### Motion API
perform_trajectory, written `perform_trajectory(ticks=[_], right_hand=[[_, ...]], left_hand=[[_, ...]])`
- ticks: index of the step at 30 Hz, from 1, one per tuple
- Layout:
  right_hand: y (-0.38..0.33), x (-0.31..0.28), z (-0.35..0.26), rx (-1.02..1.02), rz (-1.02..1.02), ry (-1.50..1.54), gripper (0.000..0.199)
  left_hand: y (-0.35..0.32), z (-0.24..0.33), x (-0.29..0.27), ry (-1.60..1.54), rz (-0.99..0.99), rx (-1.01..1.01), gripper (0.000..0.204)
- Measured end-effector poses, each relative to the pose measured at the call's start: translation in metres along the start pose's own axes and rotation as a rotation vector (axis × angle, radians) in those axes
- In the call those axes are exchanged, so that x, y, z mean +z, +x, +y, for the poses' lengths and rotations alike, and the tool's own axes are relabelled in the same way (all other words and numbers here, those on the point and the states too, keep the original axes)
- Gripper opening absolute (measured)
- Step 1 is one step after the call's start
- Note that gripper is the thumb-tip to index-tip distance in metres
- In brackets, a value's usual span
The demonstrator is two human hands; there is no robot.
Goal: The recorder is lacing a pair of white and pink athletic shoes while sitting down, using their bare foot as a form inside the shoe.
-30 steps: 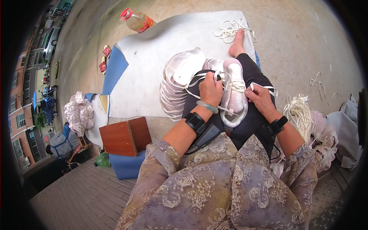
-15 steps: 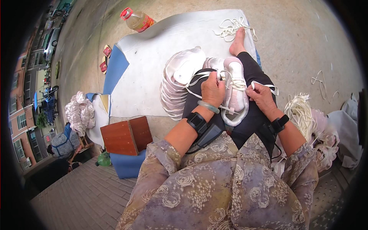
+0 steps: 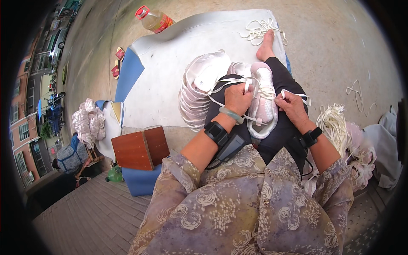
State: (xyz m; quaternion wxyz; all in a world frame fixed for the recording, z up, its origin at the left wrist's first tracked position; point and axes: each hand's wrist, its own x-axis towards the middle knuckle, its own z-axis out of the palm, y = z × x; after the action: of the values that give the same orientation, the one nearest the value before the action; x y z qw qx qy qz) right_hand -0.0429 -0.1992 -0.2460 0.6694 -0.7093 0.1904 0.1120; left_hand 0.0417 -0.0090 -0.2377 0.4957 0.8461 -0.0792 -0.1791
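Observation:
A pale pink and white sneaker [image 3: 266, 105] lies across my thighs, its toe pointing away from me. White shoelace [image 3: 267, 91] is threaded through its upper, and the lace ends run out to both sides. My left hand [image 3: 238, 100] is closed just left of the sneaker, pinching one part of the lace between thumb and finger. On the other side, my right hand [image 3: 292, 107] pinches a lace end close to the eyelets. Left of my knee, a row of stacked pale pink shoe pieces [image 3: 191, 102] rests on the white sheet.
A white sheet [image 3: 161, 89] with blue underside covers the ground ahead. Loose laces [image 3: 259, 32] lie near my bare foot [image 3: 266, 46]. A lace bundle [image 3: 331, 123] sits at right. To the left are a brown board [image 3: 131, 151], a drink bottle [image 3: 155, 20] and red sandals [image 3: 117, 63].
My left hand has turned slightly, its fingers curling more tightly on the lace. My right hand keeps its pinch, and the sneaker stays in nearly the same place.

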Motion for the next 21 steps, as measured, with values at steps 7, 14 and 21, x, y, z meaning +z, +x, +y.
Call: perform_trajectory(ticks=[7, 14, 21], right_hand=[[0.000, 0.000, -0.002, 0.005, -0.026, -0.005, 0.010], [0.001, -0.001, -0.001, -0.007, -0.003, 0.005, 0.011], [0.002, 0.001, -0.014, 0.107, 0.029, -0.019, 0.019]], left_hand=[[0.001, 0.002, -0.005, -0.146, -0.121, -0.176, 0.015], [0.003, 0.018, -0.009, -0.168, -0.168, -0.256, 0.017], [0.015, -0.001, 0.009, 0.231, -0.203, 0.072, 0.012]])
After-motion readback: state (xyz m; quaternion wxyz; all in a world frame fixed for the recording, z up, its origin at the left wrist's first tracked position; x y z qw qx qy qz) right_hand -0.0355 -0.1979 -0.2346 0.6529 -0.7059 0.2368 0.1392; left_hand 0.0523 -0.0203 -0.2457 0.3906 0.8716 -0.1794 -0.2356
